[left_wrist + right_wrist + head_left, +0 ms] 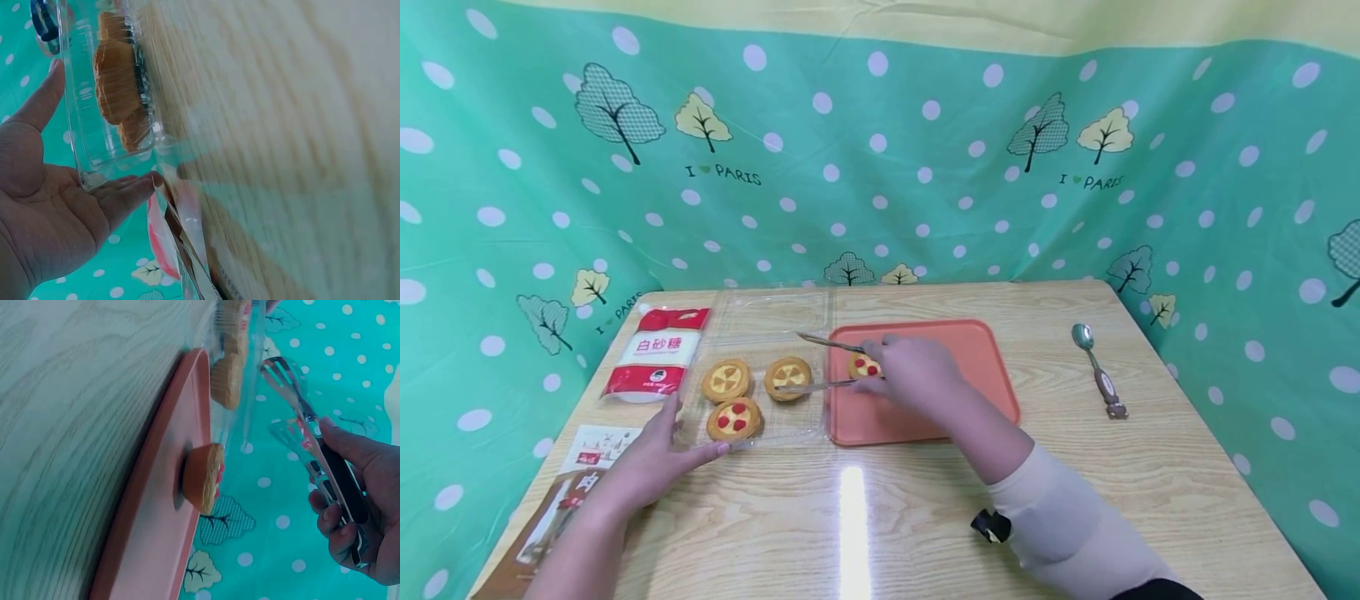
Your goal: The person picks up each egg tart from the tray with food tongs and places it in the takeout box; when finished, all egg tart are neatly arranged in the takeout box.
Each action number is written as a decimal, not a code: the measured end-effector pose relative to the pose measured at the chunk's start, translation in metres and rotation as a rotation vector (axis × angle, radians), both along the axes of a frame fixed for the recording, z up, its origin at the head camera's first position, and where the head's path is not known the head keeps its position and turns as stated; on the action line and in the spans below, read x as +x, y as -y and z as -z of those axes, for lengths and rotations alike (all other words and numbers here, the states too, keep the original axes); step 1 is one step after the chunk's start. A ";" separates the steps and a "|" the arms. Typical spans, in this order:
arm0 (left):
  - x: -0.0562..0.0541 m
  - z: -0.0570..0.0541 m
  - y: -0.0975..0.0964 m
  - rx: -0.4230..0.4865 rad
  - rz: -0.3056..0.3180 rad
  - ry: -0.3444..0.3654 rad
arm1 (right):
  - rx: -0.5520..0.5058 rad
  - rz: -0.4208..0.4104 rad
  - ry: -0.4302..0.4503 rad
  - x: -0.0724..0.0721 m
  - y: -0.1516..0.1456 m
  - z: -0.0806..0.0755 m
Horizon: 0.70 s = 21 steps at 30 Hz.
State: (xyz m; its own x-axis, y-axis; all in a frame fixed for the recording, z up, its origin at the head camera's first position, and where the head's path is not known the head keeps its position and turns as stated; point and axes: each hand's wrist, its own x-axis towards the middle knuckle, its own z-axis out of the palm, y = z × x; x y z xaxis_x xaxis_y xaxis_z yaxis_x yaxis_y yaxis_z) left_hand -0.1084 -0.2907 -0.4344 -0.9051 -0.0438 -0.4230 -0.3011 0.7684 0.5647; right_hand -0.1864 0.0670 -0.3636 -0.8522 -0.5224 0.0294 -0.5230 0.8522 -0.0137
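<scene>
My right hand (913, 371) grips metal tongs (328, 462) with dark handle inlays. In the head view, the spread arms of the tongs reach left over a clear plastic box (94, 172), one arm overlapping a plain-topped egg tart (788, 371). Another plain tart (726, 380) and a red-topped tart (734, 419) are in the box's left part. One more red-topped tart (203, 478) rests on a pink tray (917, 425), just under my right hand in the head view. My left hand (651, 458) is spread around the box's near left corner, thumb and fingers along two sides.
A red-and-white sugar bag (657, 354) lies left of the box, and a brown-and-white packet (561, 508) lies partly under the left forearm. Right of the tray is a spoon (1097, 371) with a brown handle. A polka-dot cloth (880, 167) hangs behind the wooden table (940, 517).
</scene>
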 end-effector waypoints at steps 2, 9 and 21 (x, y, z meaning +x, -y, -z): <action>0.000 0.000 0.000 0.003 0.001 -0.003 | -0.004 0.014 0.002 0.000 -0.006 -0.001; 0.000 -0.001 -0.001 0.001 0.001 0.000 | -0.077 0.082 0.046 -0.001 -0.029 -0.006; 0.001 -0.002 -0.001 -0.005 -0.002 -0.007 | -0.129 0.143 0.029 0.003 -0.061 -0.001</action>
State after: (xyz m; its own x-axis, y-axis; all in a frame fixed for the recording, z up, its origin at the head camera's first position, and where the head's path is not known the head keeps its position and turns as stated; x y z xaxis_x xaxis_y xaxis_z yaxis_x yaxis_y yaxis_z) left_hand -0.1070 -0.2892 -0.4325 -0.9079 -0.0473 -0.4165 -0.2985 0.7705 0.5632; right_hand -0.1835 0.1278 -0.3626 -0.9190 -0.3894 0.0622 -0.3943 0.9081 -0.1409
